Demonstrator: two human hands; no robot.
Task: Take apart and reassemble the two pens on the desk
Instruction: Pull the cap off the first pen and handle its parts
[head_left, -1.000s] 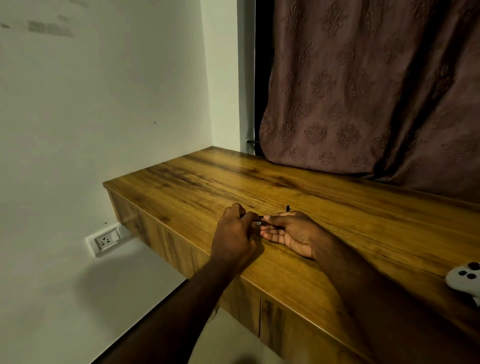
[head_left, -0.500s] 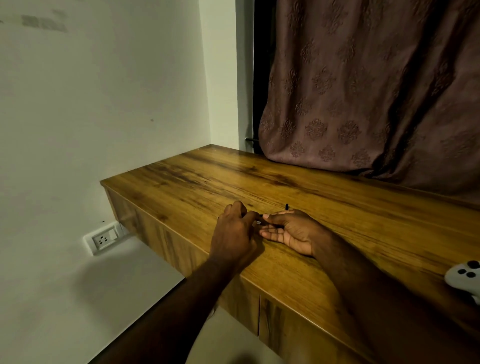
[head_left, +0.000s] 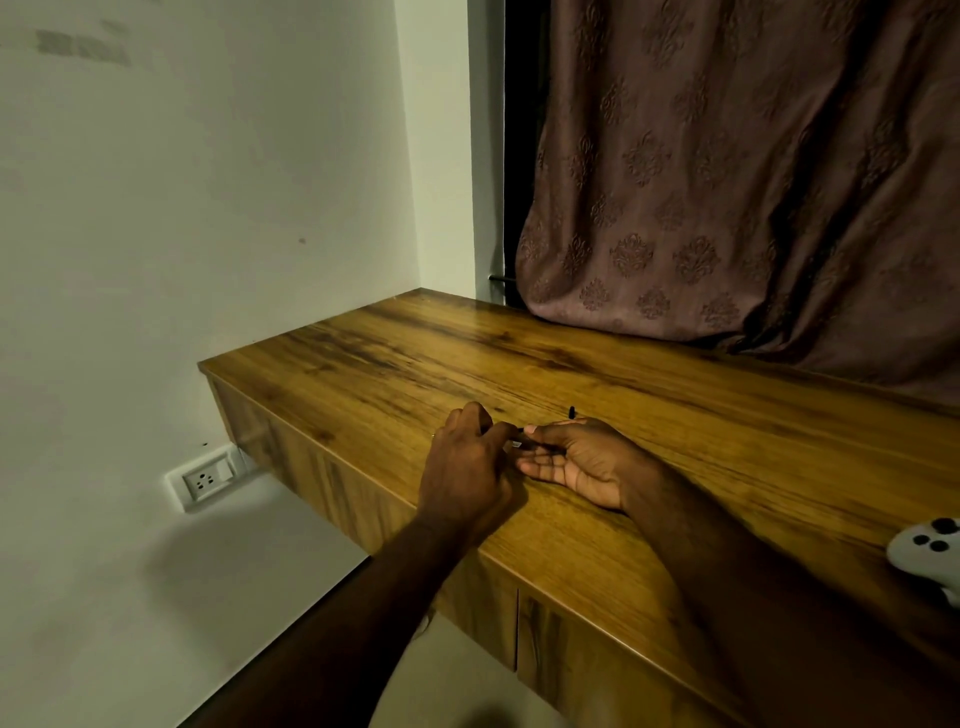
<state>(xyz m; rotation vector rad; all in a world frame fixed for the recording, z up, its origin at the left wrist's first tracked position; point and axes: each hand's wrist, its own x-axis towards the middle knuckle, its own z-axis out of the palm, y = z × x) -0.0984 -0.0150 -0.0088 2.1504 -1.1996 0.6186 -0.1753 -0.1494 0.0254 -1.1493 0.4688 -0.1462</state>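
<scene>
Both hands meet near the front left of the wooden desk (head_left: 675, 426). My left hand (head_left: 467, 467) is seen from the back, its fingers curled toward a small pen part (head_left: 516, 443) that shows as a pale sliver between the two hands. My right hand (head_left: 576, 457) lies palm up on the desk, thumb and fingers pinching the same part from the other side. A short dark pen piece (head_left: 572, 411) sticks up just behind the right hand. The rest of the pens is hidden by the hands.
A white game controller (head_left: 930, 556) lies at the desk's right edge. A brown patterned curtain (head_left: 727, 182) hangs along the back. A wall socket (head_left: 205, 480) sits low on the left wall, below the desk's left end.
The hands have stayed together at the same spot on the desk; only small finger shifts around the pen part show. The camera view has drifted slightly.
</scene>
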